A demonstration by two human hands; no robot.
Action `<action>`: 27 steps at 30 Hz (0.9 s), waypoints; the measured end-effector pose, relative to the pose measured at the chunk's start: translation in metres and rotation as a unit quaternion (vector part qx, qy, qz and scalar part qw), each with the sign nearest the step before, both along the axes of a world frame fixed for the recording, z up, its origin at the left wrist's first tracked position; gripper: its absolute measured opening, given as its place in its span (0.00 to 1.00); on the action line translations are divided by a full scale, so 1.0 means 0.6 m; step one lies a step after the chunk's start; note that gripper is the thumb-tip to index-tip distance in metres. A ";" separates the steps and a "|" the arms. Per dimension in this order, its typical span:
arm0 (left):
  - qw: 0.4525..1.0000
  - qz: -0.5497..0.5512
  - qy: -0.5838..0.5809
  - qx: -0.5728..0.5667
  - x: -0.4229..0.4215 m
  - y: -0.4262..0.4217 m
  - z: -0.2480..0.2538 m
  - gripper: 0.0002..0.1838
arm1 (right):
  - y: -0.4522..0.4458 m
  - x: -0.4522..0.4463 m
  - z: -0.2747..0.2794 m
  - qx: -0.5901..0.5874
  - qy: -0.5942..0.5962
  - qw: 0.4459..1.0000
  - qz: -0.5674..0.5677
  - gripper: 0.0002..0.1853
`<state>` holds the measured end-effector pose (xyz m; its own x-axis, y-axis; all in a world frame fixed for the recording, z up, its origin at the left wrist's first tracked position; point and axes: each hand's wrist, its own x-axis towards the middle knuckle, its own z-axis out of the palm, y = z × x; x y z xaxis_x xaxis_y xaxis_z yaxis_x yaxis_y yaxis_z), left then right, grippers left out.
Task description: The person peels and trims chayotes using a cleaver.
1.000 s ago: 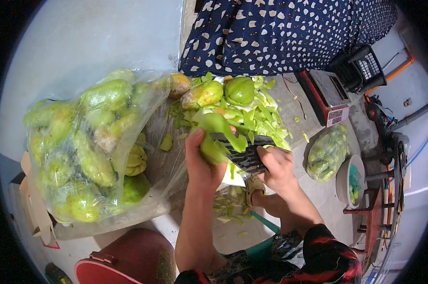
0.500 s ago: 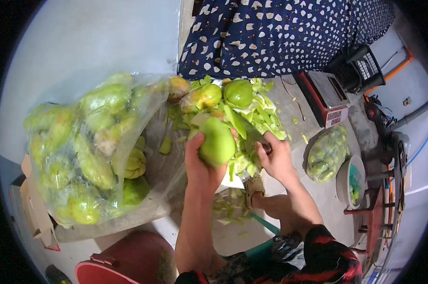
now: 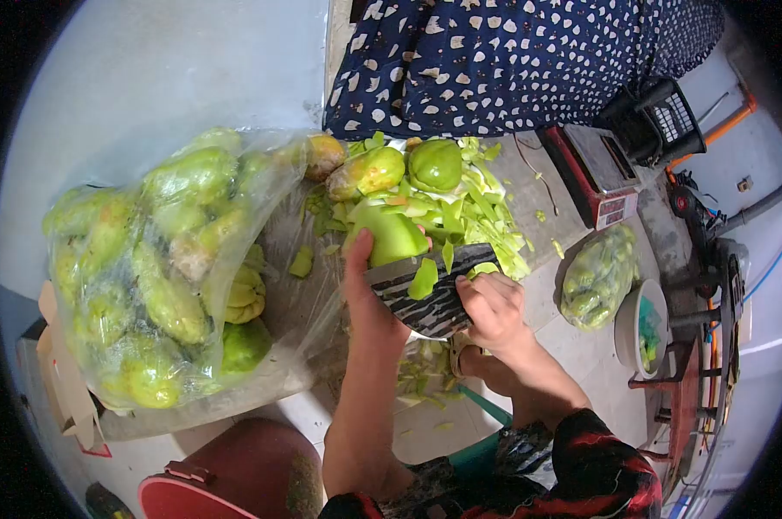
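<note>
My left hand [image 3: 369, 298] is wrapped round a green chayote [image 3: 389, 235], its thumb on the near side. A broad dark knife [image 3: 430, 298] is in my right hand [image 3: 492, 310], its blade across the lower side of the chayote, with bits of green peel on the blade. Behind them a pile of peelings [image 3: 486, 208] lies on the table, with a whole green chayote [image 3: 436, 165] and a yellowish one [image 3: 369, 173] beside it. The fingertips of my left hand are mostly hidden behind the chayote.
A clear plastic bag of chayotes [image 3: 166, 268] fills the left of the table [image 3: 183, 419]. A red scale [image 3: 594, 177] is at the back right. Below are a red bucket [image 3: 235, 471], a full green bag [image 3: 598, 281] and a white basin [image 3: 628, 333]. A patterned cloth [image 3: 512, 69] hangs behind.
The knife swung away to the right of the chayote and has come back with its broad face showing. A loose strip of peel has left the chayote, and small pieces now cling to the blade.
</note>
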<state>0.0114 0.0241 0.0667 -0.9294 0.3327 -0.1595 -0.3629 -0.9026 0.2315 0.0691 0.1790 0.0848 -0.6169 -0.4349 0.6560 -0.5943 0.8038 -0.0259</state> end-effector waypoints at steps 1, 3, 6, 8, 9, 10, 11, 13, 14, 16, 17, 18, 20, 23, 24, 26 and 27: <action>1.000 -0.005 -0.016 0.016 0.002 0.001 0.003 0.25 | -0.001 -0.001 -0.002 0.005 0.017 1.000 0.005 0.09; 1.000 -0.002 -0.022 0.009 0.004 0.004 0.001 0.24 | -0.003 -0.004 -0.003 0.002 0.023 1.000 0.009 0.08; 1.000 -0.003 -0.023 0.017 0.004 0.004 -0.003 0.23 | -0.005 -0.004 -0.002 -0.002 0.029 1.000 0.009 0.07; 1.000 0.001 -0.022 -0.004 0.002 0.003 -0.010 0.25 | -0.005 -0.004 -0.003 -0.002 0.029 1.000 0.005 0.08; 1.000 0.001 -0.022 -0.004 0.000 0.005 -0.009 0.25 | -0.002 -0.003 -0.004 0.001 0.000 1.000 -0.021 0.09; 0.999 0.036 -0.029 -0.011 -0.003 0.008 -0.006 0.23 | 0.002 -0.003 -0.006 0.003 -0.030 0.998 -0.047 0.11; 0.997 0.070 -0.037 -0.018 -0.004 0.010 -0.002 0.22 | 0.007 -0.004 -0.010 0.003 -0.030 0.998 -0.047 0.11; 0.996 0.073 -0.056 -0.007 -0.003 0.002 0.011 0.21 | 0.019 -0.011 -0.017 -0.025 -0.069 0.992 -0.100 0.15; 0.997 0.060 -0.046 -0.010 -0.002 -0.003 0.009 0.21 | 0.024 -0.011 -0.017 -0.025 -0.068 0.992 -0.101 0.17; 0.997 0.052 -0.048 -0.013 -0.002 -0.001 0.013 0.22 | 0.020 -0.009 -0.005 -0.035 -0.063 0.996 -0.061 0.17; 0.997 0.051 -0.049 -0.013 -0.001 -0.002 0.011 0.22 | 0.018 -0.005 0.004 -0.045 -0.059 0.997 -0.024 0.17; 0.999 0.028 -0.027 -0.023 -0.001 -0.004 0.008 0.22 | 0.014 0.002 0.011 -0.016 -0.064 0.997 -0.032 0.17; 0.999 0.004 -0.015 -0.043 0.000 -0.005 0.008 0.24 | 0.012 0.006 0.013 -0.010 -0.062 0.998 -0.032 0.17; 0.999 0.005 0.005 -0.049 -0.002 -0.006 0.001 0.24 | 0.015 0.000 0.006 -0.022 -0.067 0.997 -0.036 0.16; 0.999 0.004 0.005 -0.049 -0.001 -0.006 0.002 0.24 | 0.018 -0.003 0.001 -0.040 -0.074 0.996 -0.042 0.16; 0.996 0.043 -0.049 -0.060 -0.003 -0.006 0.008 0.23 | 0.036 -0.010 -0.019 -0.047 -0.096 0.991 -0.077 0.17; 0.996 0.043 -0.046 -0.061 -0.004 -0.007 0.006 0.23 | 0.035 -0.018 -0.016 -0.055 -0.117 0.986 -0.109 0.18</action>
<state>0.0088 0.0201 0.0703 -0.9332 0.2254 -0.2800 -0.3101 -0.8988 0.3099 0.0584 0.1998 0.0752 -0.8272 -0.2096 0.5213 -0.3757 0.8962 -0.2358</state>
